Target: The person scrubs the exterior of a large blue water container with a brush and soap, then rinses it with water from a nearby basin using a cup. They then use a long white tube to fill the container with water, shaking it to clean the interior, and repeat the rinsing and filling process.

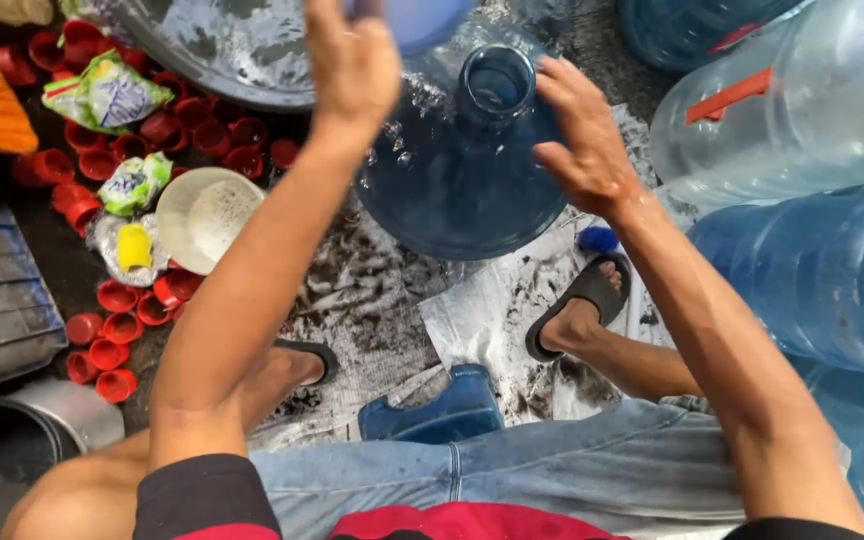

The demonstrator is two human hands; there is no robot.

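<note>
Below, a blue jug (462,170) stands upright on the wet floor (372,290) between the feet, mouth open. The right hand (584,135) rests on its shoulder, fingers loosely spread — the left hand (352,60) hovers above, fingers together, holding nothing. Red caps (112,340) lie scattered to the left.

- The head camera is looking steeply down from the person's head, close over both forearms.
- It is facing the blue water jug (462,165), the knees and sandalled feet, probably from a seated position.
</note>
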